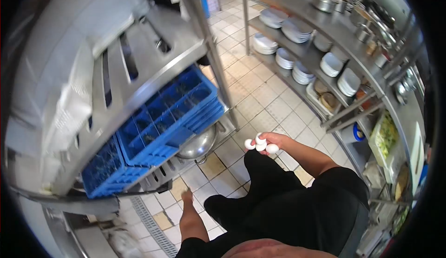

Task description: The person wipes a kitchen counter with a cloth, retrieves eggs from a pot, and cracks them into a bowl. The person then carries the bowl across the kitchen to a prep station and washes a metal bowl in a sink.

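Several white eggs (261,145) are bunched together in my right hand (269,140), whose fingers curl round them. The hand is held out in front of my body, over the tiled floor. My left hand (187,195) hangs low at my side, small and partly blurred, below the blue racks. Its fingers cannot be made out clearly, and no object shows in it.
Blue compartment racks (162,123) with glasses and a metal bowl (199,144) stand on a steel shelf unit at the left. Stacked white plates (297,29) fill shelves under a steel counter (297,0) at the right. A floor drain (149,223) runs at lower left.
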Tool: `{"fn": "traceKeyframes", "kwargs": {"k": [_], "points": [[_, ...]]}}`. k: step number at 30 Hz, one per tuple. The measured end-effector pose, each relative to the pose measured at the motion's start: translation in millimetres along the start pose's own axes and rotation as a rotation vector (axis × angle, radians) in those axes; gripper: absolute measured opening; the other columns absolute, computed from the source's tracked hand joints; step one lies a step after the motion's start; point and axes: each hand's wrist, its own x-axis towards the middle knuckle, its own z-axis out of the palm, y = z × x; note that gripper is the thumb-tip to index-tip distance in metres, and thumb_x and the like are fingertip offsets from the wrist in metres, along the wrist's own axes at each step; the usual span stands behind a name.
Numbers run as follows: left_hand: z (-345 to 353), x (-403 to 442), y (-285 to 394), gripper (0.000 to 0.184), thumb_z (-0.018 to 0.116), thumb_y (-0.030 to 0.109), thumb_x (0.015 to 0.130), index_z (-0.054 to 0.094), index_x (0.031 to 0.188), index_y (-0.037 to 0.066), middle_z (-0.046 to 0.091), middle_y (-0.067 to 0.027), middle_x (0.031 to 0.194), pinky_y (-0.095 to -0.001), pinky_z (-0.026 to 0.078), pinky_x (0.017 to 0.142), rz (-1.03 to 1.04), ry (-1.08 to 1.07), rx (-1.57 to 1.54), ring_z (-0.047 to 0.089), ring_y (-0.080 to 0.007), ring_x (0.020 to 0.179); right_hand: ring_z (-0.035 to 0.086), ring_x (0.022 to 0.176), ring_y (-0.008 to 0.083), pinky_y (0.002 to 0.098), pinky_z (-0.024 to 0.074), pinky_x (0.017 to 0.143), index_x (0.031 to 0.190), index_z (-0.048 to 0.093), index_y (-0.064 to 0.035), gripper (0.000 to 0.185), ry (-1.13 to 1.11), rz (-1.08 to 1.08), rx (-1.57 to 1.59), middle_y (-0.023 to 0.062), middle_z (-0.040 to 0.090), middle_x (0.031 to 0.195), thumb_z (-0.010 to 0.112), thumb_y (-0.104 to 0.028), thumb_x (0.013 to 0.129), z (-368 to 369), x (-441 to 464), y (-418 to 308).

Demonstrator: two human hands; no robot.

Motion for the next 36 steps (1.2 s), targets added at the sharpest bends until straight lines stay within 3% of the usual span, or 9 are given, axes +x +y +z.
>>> {"fn": "traceKeyframes", "kwargs": {"k": [3,6,8,12,14,21,25,32,36], "points": [[-21,-100,-13,0.032,0.043,0.035,0.098,0.054,0.12,0.014,0.065,-0.0146,0.089,-0.0446,0.048,0.048,-0.473,-0.248,-0.154,0.057,-0.0272,0.058,0.061,0.059,0.0207,0.0318,0.0496,0.048,0.119,0.055,-0.0034,0.055,0.096,-0.032,-0.017,0.0141,0.062,0.077,0.055,-0.047,0.087,46,-83,-35],[-35,-193,-8,0.032,0.052,0.037,0.094,0.062,0.08,0.01,0.06,-0.0077,0.062,-0.0395,0.047,0.044,0.038,-0.391,0.094,0.056,-0.0242,0.046,0.06,0.059,0.0196,0.0311,0.0504,0.051,0.12,0.055,-0.005,0.051,0.181,0.008,0.125,0.0125,0.061,0.074,0.05,-0.046,0.089,68,-165,-64],[-40,-249,-4,0.023,0.054,0.031,0.092,0.063,0.087,0.011,0.062,-0.0066,0.07,-0.0386,0.049,0.047,0.114,-0.627,-0.265,0.062,-0.0223,0.057,0.06,0.062,0.0225,0.0327,0.0504,0.052,0.118,0.056,-0.0039,0.051,0.233,-0.018,0.197,0.0157,0.062,0.091,0.054,-0.044,0.087,70,-212,-76],[-32,-311,77,0.034,0.055,0.031,0.086,0.065,0.11,0.009,0.068,-0.0162,0.093,-0.044,0.053,0.075,0.829,-0.485,0.159,0.066,-0.0326,0.087,0.061,0.067,0.0251,0.0356,0.0506,0.056,0.116,0.058,-0.0039,0.05,0.21,-0.109,0.254,0.018,0.062,0.093,0.057,-0.044,0.085,50,-273,-113],[-21,-315,129,0.044,0.055,0.042,0.084,0.065,0.112,0.01,0.068,-0.0165,0.095,-0.0457,0.052,0.076,0.697,-0.526,0.33,0.065,-0.035,0.089,0.061,0.067,0.0265,0.0374,0.0503,0.057,0.118,0.058,-0.0034,0.051,0.108,-0.093,0.251,0.0175,0.062,0.086,0.058,-0.042,0.085,12,-288,-120],[22,-224,397,0.027,0.051,0.021,0.086,0.07,0.105,0.016,0.069,-0.0112,0.104,-0.0429,0.05,0.086,1.065,-0.352,0.614,0.064,-0.0314,0.097,0.061,0.066,0.0238,0.0335,0.0504,0.055,0.116,0.059,-0.0024,0.051,0.003,-0.108,0.215,0.0181,0.062,0.091,0.06,-0.041,0.083,-28,-315,-213],[-21,-235,599,0.033,0.053,0.037,0.088,0.071,0.096,0.011,0.068,-0.0162,0.099,-0.0435,0.049,0.085,0.695,-0.262,0.083,0.064,-0.0345,0.095,0.058,0.064,0.0202,0.0319,0.0515,0.056,0.115,0.062,-0.0061,0.048,-0.088,-0.216,0.181,0.0218,0.046,0.135,0.06,-0.042,0.083,-33,-301,-278],[-51,-127,758,0.031,0.062,0.034,0.08,0.072,0.098,0.011,0.07,-0.0162,0.093,-0.0394,0.052,0.077,0.666,-0.217,-0.132,0.067,-0.0306,0.089,0.057,0.066,0.0235,0.0325,0.047,0.055,0.117,0.062,-0.0098,0.051,-0.075,-0.26,0.144,0.0241,0.053,0.123,0.059,-0.048,0.083,-84,-251,-371],[-49,-13,812,0.028,0.053,0.029,0.087,0.07,0.097,0.008,0.067,-0.0187,0.102,-0.0439,0.052,0.081,1.051,-0.14,0.788,0.065,-0.0351,0.094,0.056,0.066,0.0241,0.0322,0.0462,0.054,0.117,0.063,-0.012,0.055,0.052,-0.351,0.147,0.0275,0.049,0.128,0.06,-0.052,0.08,-80,-228,-452]]}}
